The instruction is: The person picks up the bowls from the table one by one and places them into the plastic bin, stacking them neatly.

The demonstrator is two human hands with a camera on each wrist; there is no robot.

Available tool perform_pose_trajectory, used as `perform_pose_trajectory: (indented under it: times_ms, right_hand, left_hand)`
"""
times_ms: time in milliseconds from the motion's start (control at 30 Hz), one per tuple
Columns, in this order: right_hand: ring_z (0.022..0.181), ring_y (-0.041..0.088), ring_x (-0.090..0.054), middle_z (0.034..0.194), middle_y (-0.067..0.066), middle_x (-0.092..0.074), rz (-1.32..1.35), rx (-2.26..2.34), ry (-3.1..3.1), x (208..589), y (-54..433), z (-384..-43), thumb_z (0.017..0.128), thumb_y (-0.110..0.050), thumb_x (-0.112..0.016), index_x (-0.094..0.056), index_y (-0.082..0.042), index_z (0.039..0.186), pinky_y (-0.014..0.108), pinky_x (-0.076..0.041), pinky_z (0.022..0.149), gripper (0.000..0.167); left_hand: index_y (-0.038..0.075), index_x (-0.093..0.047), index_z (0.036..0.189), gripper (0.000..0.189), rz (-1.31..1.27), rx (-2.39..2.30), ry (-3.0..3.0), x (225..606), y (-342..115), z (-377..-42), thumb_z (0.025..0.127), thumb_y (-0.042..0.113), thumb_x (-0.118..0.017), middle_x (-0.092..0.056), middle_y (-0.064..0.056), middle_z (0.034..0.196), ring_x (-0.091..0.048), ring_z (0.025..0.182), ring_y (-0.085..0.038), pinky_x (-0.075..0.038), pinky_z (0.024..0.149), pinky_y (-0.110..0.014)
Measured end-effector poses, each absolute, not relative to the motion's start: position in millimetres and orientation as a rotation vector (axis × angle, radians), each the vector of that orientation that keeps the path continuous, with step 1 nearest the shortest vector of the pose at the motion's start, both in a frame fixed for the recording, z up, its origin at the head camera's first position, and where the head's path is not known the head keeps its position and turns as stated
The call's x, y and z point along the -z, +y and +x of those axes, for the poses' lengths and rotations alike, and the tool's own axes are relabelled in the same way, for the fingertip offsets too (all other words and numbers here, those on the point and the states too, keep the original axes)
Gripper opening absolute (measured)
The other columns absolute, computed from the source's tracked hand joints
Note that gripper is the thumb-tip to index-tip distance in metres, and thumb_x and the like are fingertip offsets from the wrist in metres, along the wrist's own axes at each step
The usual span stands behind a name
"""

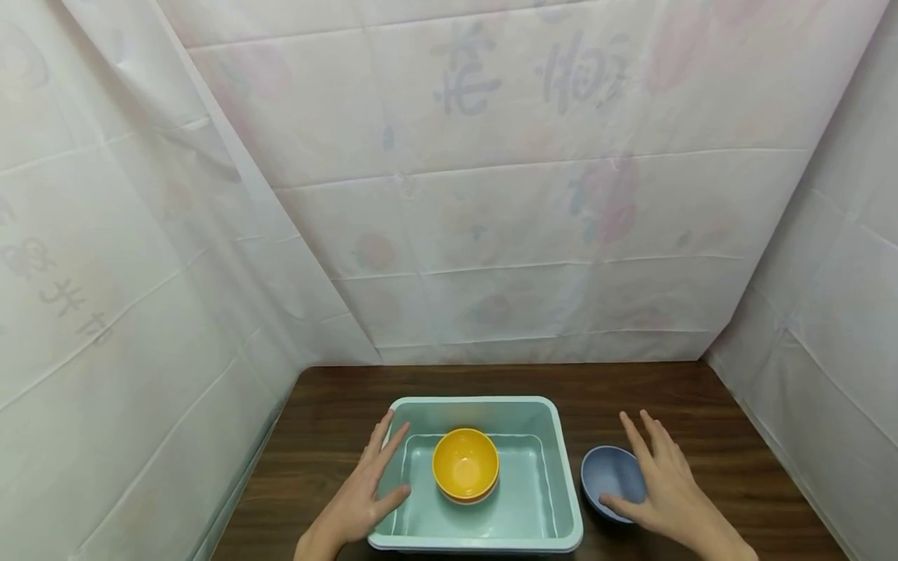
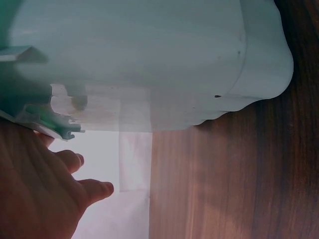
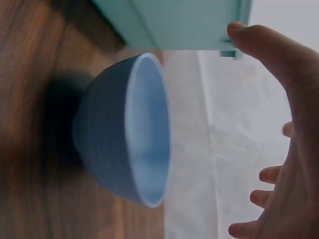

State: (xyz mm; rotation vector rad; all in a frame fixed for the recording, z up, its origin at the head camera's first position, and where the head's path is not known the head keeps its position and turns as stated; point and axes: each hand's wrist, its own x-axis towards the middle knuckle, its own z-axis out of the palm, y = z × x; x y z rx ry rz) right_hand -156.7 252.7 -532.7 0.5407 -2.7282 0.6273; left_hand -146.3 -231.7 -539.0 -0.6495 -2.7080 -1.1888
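Note:
A mint-green plastic basin (image 1: 519, 483) stands on the table, and a yellow bowl (image 1: 466, 464) sits inside it, apparently stacked on another bowl whose rim peeks out beneath. My left hand (image 1: 361, 491) is at the basin's left rim with fingers spread; in the left wrist view that hand (image 2: 45, 184) is beside the basin wall (image 2: 149, 59), and whether it touches is unclear. To the right of the basin, a blue bowl (image 1: 610, 475) stands upright on the table. My right hand (image 1: 662, 487) hovers over its right side, fingers apart, holding nothing. The right wrist view shows a gap between the blue bowl (image 3: 114, 134) and the fingers.
The dark wooden table (image 1: 337, 421) carries these things. White printed sheeting hangs as a back wall (image 1: 505, 218), a left wall (image 1: 126, 312) and a right wall (image 1: 828, 296) close around the table's edges.

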Motion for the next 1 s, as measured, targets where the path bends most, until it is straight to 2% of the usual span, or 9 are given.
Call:
perform_pose_trajectory:
  times_ms: [100, 267, 433, 767, 1000]
  right_hand:
    - [0.140, 0.068, -0.024, 0.163, 0.037, -0.016, 0.539, -0.663, -2.805, 539, 253, -160, 0.068, -0.060, -0.090, -0.003, -0.021, 0.168, 0.089, -0.027, 0.092, 0.138]
    - [0.142, 0.068, -0.021, 0.164, 0.037, -0.012, 0.535, -0.675, -2.904, 548, 249, -164, 0.067, -0.066, -0.087, 0.002, -0.023, 0.168, 0.093, -0.021, 0.092, 0.141]
    - [0.144, 0.067, -0.016, 0.164, 0.037, -0.009, 0.530, -0.690, -3.011, 553, 244, -165, 0.063, -0.074, -0.085, 0.003, -0.026, 0.167, 0.093, -0.019, 0.094, 0.145]
    - [0.140, 0.072, -0.019, 0.162, 0.037, -0.009, 0.574, -0.662, -3.133, 554, 239, -171, 0.063, -0.070, -0.088, -0.011, -0.027, 0.167, 0.093, -0.022, 0.092, 0.136]
    - [0.138, 0.072, -0.025, 0.163, 0.036, -0.012, 0.544, -0.650, -3.217, 552, 237, -177, 0.064, -0.063, -0.091, -0.024, -0.022, 0.165, 0.091, -0.032, 0.087, 0.128]
  left_hand:
    - [0.017, -0.030, 0.164, 0.076, -0.644, 1.183, -2.708, 539, -232, -147, 0.099, 0.036, -0.064, -0.005, -0.014, 0.174, -0.009, 0.154, -0.054, -0.022, 0.104, -0.087]
    - [0.017, -0.028, 0.164, 0.077, -0.636, 1.206, -2.712, 539, -232, -147, 0.099, 0.036, -0.064, -0.005, -0.013, 0.174, -0.009, 0.155, -0.053, -0.024, 0.105, -0.086]
    - [0.026, -0.023, 0.166, 0.079, -0.624, 1.240, -2.717, 539, -231, -146, 0.098, 0.036, -0.064, -0.004, -0.012, 0.175, -0.006, 0.156, -0.052, -0.021, 0.105, -0.087]
    - [0.028, -0.020, 0.166, 0.082, -0.636, 1.218, -2.709, 539, -231, -146, 0.098, 0.035, -0.065, -0.005, -0.014, 0.174, -0.006, 0.155, -0.055, -0.020, 0.106, -0.086]
    - [0.027, -0.020, 0.166, 0.083, -0.624, 1.223, -2.712, 539, -231, -146, 0.097, 0.034, -0.066, -0.005, -0.013, 0.174, -0.007, 0.155, -0.053, -0.020, 0.107, -0.085]
